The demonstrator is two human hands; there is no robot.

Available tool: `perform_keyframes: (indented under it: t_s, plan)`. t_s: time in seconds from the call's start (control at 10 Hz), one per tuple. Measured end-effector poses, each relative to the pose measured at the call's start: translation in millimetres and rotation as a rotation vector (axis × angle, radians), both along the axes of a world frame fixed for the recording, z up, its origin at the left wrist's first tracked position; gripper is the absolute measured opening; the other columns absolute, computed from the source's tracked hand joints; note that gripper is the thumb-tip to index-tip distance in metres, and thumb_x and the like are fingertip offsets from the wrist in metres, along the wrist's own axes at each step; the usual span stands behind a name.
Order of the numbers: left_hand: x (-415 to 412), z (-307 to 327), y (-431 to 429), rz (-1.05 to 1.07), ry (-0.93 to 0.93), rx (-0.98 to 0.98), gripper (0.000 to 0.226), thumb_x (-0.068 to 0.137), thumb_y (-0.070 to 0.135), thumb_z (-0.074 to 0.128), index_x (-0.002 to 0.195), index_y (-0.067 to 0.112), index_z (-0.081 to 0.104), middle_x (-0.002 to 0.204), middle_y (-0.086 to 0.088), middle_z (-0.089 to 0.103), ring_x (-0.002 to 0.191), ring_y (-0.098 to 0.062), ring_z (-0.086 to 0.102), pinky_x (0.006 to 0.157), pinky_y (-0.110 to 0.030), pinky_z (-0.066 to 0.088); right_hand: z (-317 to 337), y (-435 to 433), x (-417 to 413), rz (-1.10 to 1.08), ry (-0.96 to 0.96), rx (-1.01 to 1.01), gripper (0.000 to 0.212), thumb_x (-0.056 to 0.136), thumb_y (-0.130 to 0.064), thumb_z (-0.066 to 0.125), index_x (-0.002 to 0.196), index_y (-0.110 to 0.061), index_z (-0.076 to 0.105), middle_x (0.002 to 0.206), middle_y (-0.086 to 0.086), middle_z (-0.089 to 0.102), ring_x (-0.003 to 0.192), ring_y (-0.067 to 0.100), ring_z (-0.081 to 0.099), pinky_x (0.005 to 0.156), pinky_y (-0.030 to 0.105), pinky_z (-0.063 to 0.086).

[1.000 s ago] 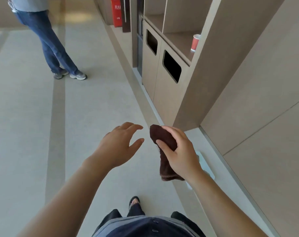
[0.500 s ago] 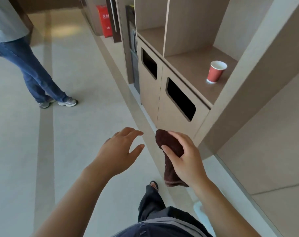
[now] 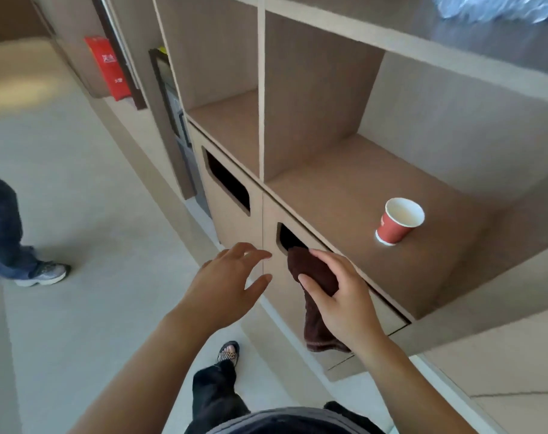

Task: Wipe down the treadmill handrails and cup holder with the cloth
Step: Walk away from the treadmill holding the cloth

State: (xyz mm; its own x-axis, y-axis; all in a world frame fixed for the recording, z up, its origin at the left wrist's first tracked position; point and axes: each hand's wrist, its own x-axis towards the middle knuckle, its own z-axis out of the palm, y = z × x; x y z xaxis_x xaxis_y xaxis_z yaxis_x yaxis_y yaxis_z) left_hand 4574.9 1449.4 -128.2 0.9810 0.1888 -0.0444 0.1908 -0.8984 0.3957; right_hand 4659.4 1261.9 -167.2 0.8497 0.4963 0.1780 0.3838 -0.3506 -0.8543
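Brown terry cloth hangs bunched in the right hand of a person walking past a built-in wooden cabinet; thumb and fingers close around its upper fold while the loose end dangles below the palm. At 9 o'clock of that grip, just apart from it, the left hand is held empty, fingers spread and lightly curled. A red paper cup stands upright on the cabinet's lower shelf at 2 o'clock from the hands, and 2 dark slots are cut into the door fronts beneath. At 9 o'clock in the frame, a second person's jeans-clad leg and grey sneaker stand on the pale floor. No treadmill, handrail or cup holder appears in the head camera's view. Judging by that, none of the wiping is under way: the cloth is in hand, but both handrails and the cup holder seem left to do, and the machine apparently has to be reached first.
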Motion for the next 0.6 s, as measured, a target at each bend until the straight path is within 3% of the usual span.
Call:
perform_keyframes:
  t_s: [0.1, 0.2, 0.3, 0.5, 0.6]
  plan:
    - [61, 4, 31, -0.165, -0.030, 0.013, 0.040, 0.092, 0.046, 0.041, 0.131, 0.036, 0.043, 0.135, 0.009, 0.046, 0.115, -0.015, 0.050, 0.096, -0.037, 0.045, 1, 20, 33, -0.172, -0.004, -0.032, 0.037, 0.085, -0.035, 0.067, 0.121, -0.032, 0.057, 0.119, -0.012, 0.059, 0.110, -0.003, 0.052, 0.092, 0.004, 0.034]
    - [111, 15, 59, -0.310, -0.044, 0.009, 0.038, 0.092, 0.044, 0.043, 0.129, 0.036, 0.045, 0.133, 0.010, 0.048, 0.110, -0.013, 0.052, 0.093, -0.037, 0.047, 16, 48, 71, -0.354, 0.008, -0.058, 0.037, 0.084, -0.038, 0.067, 0.120, -0.037, 0.056, 0.121, -0.012, 0.059, 0.111, 0.005, 0.054, 0.091, 0.008, 0.035]
    - [155, 21, 87, -0.424, -0.084, 0.029, 0.037, 0.091, 0.041, 0.046, 0.128, 0.034, 0.047, 0.133, 0.010, 0.048, 0.112, -0.013, 0.051, 0.093, -0.033, 0.045, 33, 78, 119, -0.526, -0.082, -0.099, 0.042, 0.083, -0.041, 0.067, 0.122, -0.032, 0.057, 0.123, -0.007, 0.059, 0.113, 0.012, 0.054, 0.093, 0.017, 0.036]
    - [208, 27, 113, -0.584, -0.063, 0.030, 0.038, 0.091, 0.037, 0.046, 0.128, 0.029, 0.048, 0.135, 0.002, 0.047, 0.116, -0.020, 0.049, 0.096, -0.038, 0.043, 47, 100, 160, -0.697, -0.049, -0.315, 0.053, 0.083, -0.051, 0.062, 0.132, -0.033, 0.050, 0.140, 0.001, 0.051, 0.128, 0.027, 0.045, 0.107, 0.046, 0.036]
    - [221, 33, 117, -0.642, -0.098, 0.034, 0.039, 0.092, 0.039, 0.044, 0.130, 0.031, 0.046, 0.138, 0.006, 0.044, 0.121, -0.018, 0.046, 0.097, -0.037, 0.041, 51, 103, 145, -0.753, -0.127, -0.267, 0.049, 0.085, -0.046, 0.063, 0.130, -0.031, 0.052, 0.135, 0.002, 0.054, 0.126, 0.023, 0.046, 0.106, 0.035, 0.036]
